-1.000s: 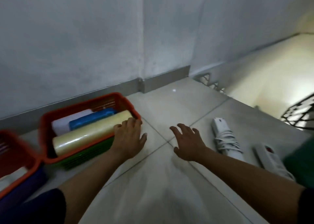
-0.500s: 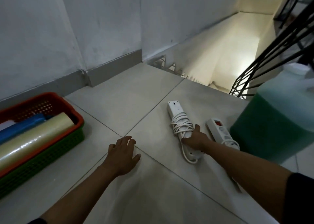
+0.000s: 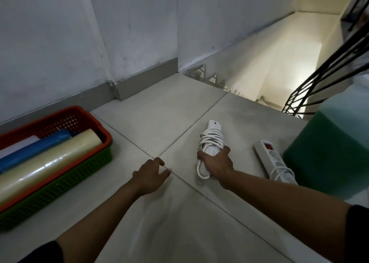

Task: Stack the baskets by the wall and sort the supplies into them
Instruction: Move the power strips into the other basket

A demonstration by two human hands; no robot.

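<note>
A red basket (image 3: 65,113) sits nested in a green basket (image 3: 60,185) by the wall at the left. Inside lie a pale yellow roll (image 3: 50,161), a blue roll (image 3: 34,151) and something white (image 3: 18,146). My right hand (image 3: 216,162) is closed around a white power strip with its cord wound around it (image 3: 211,139), which lies on the floor tiles. A second white power strip with a red switch (image 3: 269,157) lies to the right of it. My left hand (image 3: 150,174) hovers just above the floor, fingers apart, holding nothing.
A large jug of green liquid (image 3: 327,153) stands at the right, close to the second strip. Beyond the landing edge a staircase (image 3: 267,63) drops away, with a black metal railing (image 3: 319,79) at its right. The grey wall and skirting (image 3: 145,79) run behind.
The view swung right, away from the baskets. My left hand left the red basket and came to the floor. My right hand reached the wound power strip and closed around it.
</note>
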